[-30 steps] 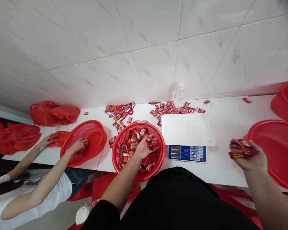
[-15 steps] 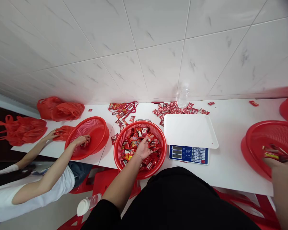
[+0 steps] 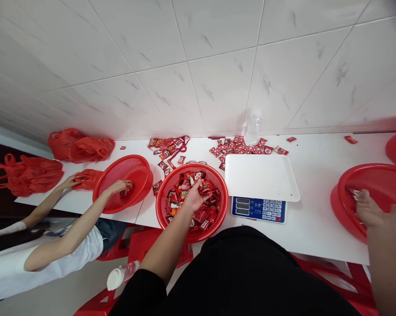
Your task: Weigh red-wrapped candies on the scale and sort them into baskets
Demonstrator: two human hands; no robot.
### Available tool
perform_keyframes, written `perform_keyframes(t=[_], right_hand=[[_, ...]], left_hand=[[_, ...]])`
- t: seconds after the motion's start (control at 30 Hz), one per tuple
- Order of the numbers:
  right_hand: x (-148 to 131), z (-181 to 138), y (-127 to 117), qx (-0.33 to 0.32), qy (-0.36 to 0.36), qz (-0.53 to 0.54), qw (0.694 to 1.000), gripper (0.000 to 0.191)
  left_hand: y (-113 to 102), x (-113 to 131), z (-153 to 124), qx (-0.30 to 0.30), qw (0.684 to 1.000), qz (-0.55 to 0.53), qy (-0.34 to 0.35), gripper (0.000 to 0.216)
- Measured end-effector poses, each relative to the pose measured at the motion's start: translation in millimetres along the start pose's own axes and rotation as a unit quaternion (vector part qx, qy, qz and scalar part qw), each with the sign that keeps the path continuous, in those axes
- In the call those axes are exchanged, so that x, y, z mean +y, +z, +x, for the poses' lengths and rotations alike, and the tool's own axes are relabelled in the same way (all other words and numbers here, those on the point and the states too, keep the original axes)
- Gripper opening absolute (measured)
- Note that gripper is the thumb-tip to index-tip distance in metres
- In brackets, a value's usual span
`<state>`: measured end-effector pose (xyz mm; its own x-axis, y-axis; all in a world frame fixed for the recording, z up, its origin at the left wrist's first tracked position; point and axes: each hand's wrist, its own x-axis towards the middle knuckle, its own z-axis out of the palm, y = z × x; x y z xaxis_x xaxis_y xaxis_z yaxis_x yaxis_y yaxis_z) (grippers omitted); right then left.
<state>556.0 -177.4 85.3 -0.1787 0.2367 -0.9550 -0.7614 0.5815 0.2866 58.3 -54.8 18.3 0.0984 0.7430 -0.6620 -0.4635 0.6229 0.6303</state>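
Note:
My left hand [image 3: 195, 199] reaches into a red plastic basket [image 3: 161, 210] in the middle. Its fingers are spread, and it rests over the red-wrapped candies [image 3: 202, 217] without gripping any that I can see. At the far right, my right hand [image 3: 373, 213] is blurred, with its fingers apart over another red basket [image 3: 344, 202]. A few wrapped pieces [image 3: 356, 193] lie by its fingertips, partly hidden. Between the baskets stands a digital scale [image 3: 259, 210] with a bare white tray [image 3: 258, 175].
On the left, a co-worker's hand [image 3: 120, 188] is in a third red basket [image 3: 145, 166], beside red plastic bags [image 3: 36, 173]. Small red packets [image 3: 239, 147] and a clear bottle [image 3: 253, 129] lie along the wall. A white-lidded bottle [image 3: 117, 277] is below the table.
My right hand has let go of the wrapped candies it held, and its fingers have opened. My left hand has barely moved. The co-worker's hand has shifted slightly right.

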Motion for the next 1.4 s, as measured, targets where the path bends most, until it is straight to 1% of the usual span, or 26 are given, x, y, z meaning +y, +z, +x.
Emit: perform_keyframes(t=[0.03,0.07,0.1,0.13,0.17,0.23,0.33,0.43,0.47,0.53,0.6,0.67,0.7,0.73,0.77,0.83,0.9,0.93,1.0,1.03,1.1,1.17,1.2,1.23,1.3,1.4], right_hand=[[10.4,26.2,-1.8,-0.157,-0.144,-0.07,0.975,0.009],[20.8,51.2,-5.3,-0.236,-0.213,-0.17,0.933,0.006],[31.2,73.4,-10.3,-0.259,-0.272,-0.25,0.892,0.007],[41.7,91.7,-16.5,-0.269,-0.292,-0.328,0.857,0.01],[52.4,105.7,-23.5,-0.269,-0.287,-0.395,0.83,0.013],[74.4,121.7,-38.8,-0.279,-0.278,-0.473,0.788,0.012],[105.6,128.0,-59.4,-0.291,-0.24,-0.559,0.739,0.016],[123.6,129.1,-71.8,-0.291,-0.214,-0.625,0.692,0.023],[125.1,129.5,-73.6,-0.293,-0.208,-0.638,0.681,0.025],[121.6,130.3,-74.3,-0.297,-0.206,-0.647,0.672,0.026],[111.5,130.8,-73.1,-0.297,-0.212,-0.644,0.672,0.026],[98.6,131.7,-72.5,-0.293,-0.223,-0.642,0.673,0.025],[92.4,132.5,-72.9,-0.291,-0.227,-0.641,0.673,0.025],[87.1,133.6,-74.1,-0.287,-0.231,-0.642,0.672,0.026],[83.1,135.0,-75.8,-0.281,-0.233,-0.644,0.672,0.026],[79.5,138.3,-80.5,-0.265,-0.233,-0.65,0.673,0.027],[82.2,140.7,-85.5,-0.25,-0.23,-0.659,0.672,0.027],[85.5,141.0,-87.6,-0.247,-0.228,-0.663,0.669,0.028],[93.9,139.5,-90.6,-0.25,-0.224,-0.674,0.658,0.03],[98.2,137.9,-91.4,-0.254,-0.223,-0.68,0.65,0.031],[105.3,133.7,-92.2,-0.263,-0.225,-0.692,0.633,0.032],[108.5,130.0,-92.4,-0.271,-0.228,-0.702,0.618,0.033],[108.6,128.9,-92.5,-0.273,-0.229,-0.705,0.614,0.033],[107.8,128.3,-92.7,-0.274,-0.229,-0.705,0.612,0.034],[104.1,128.5,-93.3,-0.276,-0.226,-0.704,0.614,0.034],[97.2,130.7,-94.6,-0.273,-0.223,-0.703,0.618,0.034]], left_hand=[[4.6,-0.4,-0.5,0.001,1.0,0.002,-0.002,0.028],[10.4,-1.5,-1.1,-0.006,1.0,0.004,-0.005,0.028],[17.3,-3.1,-1.6,-0.023,1.0,0.006,-0.007,0.027],[25.3,-5.2,-1.9,-0.048,0.999,0.009,-0.011,0.027],[34.1,-7.7,-1.6,-0.076,0.997,0.015,-0.016,0.028],[53.3,-13.5,1.0,-0.126,0.991,0.033,-0.02,0.031],[80.8,-22.6,10.3,-0.177,0.981,0.071,-0.023,0.039],[98.0,-30.3,21.5,-0.203,0.971,0.122,-0.024,0.05],[100.1,-32.1,24.6,-0.2,0.97,0.139,-0.011,0.051],[97.1,-33.9,29.5,-0.182,0.968,0.167,0.045,0.05],[84.1,-33.0,33.0,-0.149,0.96,0.202,0.127,0.043],[61.7,-30.5,36.3,-0.084,0.937,0.266,0.211,0.036],[48.1,-29.4,38.2,-0.033,0.916,0.316,0.246,0.034],[33.6,-28.8,40.1,0.015,0.886,0.376,0.27,0.035],[19.0,-29.2,42.2,0.039,0.852,0.443,0.275,0.037],[-7.1,-33.4,46.0,0.033,0.758,0.6,0.255,0.056],[-24.8,-41.2,49.5,0.003,0.656,0.721,0.222,0.077],[-29.7,-45.5,51.3,-0.005,0.61,0.764,0.21,0.083],[-31.9,-52.6,54.7,0.003,0.539,0.816,0.208,0.084],[-30.1,-54.5,56.4,0.012,0.514,0.83,0.216,0.08],[-23.9,-53.9,59.3,0.026,0.481,0.845,0.232,0.064],[-17.9,-47.2,61.3,0.025,0.473,0.848,0.237,0.043],[-15.9,-42.0,61.8,0.023,0.48,0.845,0.236,0.036],[-14.8,-35.9,62.0,0.021,0.494,0.836,0.236,0.031],[-15.0,-22.2,61.1,0.015,0.545,0.801,0.246,0.027],[-18.0,-1.5,56.4,0.026,0.659,0.706,0.258,0.02]])
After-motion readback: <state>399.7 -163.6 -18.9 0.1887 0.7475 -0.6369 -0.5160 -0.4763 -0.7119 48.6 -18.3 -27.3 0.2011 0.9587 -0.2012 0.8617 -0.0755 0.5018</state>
